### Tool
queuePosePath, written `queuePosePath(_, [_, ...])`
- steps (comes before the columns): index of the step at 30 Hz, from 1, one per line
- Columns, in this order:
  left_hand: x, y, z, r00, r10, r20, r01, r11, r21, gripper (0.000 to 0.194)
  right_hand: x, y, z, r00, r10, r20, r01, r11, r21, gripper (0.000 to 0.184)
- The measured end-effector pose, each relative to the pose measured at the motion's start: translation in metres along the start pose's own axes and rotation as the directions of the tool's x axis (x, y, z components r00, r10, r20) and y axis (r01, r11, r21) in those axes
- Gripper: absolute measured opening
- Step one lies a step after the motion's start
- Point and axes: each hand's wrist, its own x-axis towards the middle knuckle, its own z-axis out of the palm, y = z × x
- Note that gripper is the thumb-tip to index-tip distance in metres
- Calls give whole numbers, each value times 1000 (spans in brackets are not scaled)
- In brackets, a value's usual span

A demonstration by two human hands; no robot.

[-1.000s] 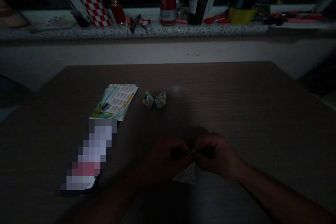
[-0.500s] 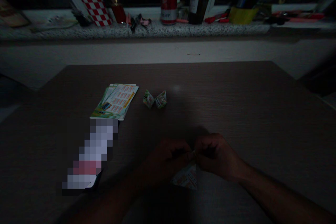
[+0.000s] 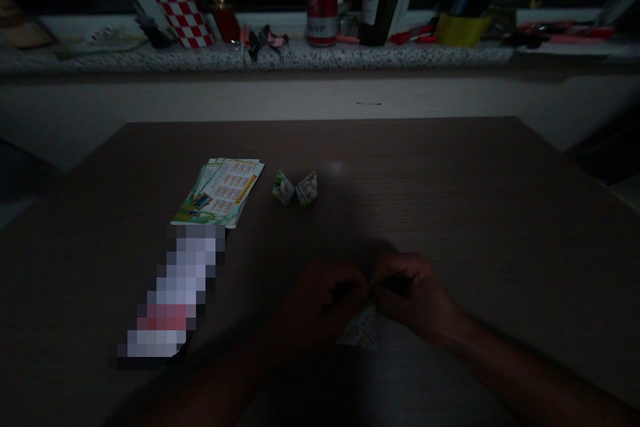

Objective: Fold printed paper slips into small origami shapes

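Observation:
A folded paper card [image 3: 361,330] with orange and blue print hangs below my fingertips, its lower part showing as a triangle. My left hand [image 3: 327,297] pinches its top from the left. Meeting it there, my right hand [image 3: 413,293] pinches from the right, thumb and finger pressed together. Both hands hide the upper part of the paper, and the light is very dim. Farther back on the table stand two small folded paper shapes [image 3: 307,189], pointed at the top and close side by side; whether they are joined I cannot tell.
A stack of printed calendar cards [image 3: 225,190] lies on the table [image 3: 450,167] at left. Nearer me is a blurred-out bright, phone-like object [image 3: 175,287]. On the windowsill [image 3: 300,61] stand a red can [image 3: 321,10], a dark bottle [image 3: 371,7] and a yellow container [image 3: 461,29].
The folded paper has risen a little and less of it shows below my fingers. Both hands stay pinched together in nearly the same spot.

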Motion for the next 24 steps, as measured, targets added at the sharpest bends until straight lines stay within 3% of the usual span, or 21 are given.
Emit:
queuePosePath(5, [1,1,-2,995,-35,-88,35,999,-6,28,1,-2,-1,998,51,30,-54,994,100,12])
queuePosePath(9, [2,0,-3,977,-56,-204,33,993,-116,25,4,-5,-6,998,45,46,-52,985,165,14])
queuePosePath(15, [7,-4,-3,882,-161,-442,56,969,-240,19,5,-7,-3,998,-56,-25,53,993,-105,8])
queuePosePath(18, [9,-6,-5,871,-204,-447,58,946,-319,19,5,-8,-1,998,-44,-52,39,995,-91,9])
queuePosePath(24, [7,-8,-5,910,-213,-356,-6,852,-524,29,10,-9,-3,999,-7,-33,8,999,47,13])
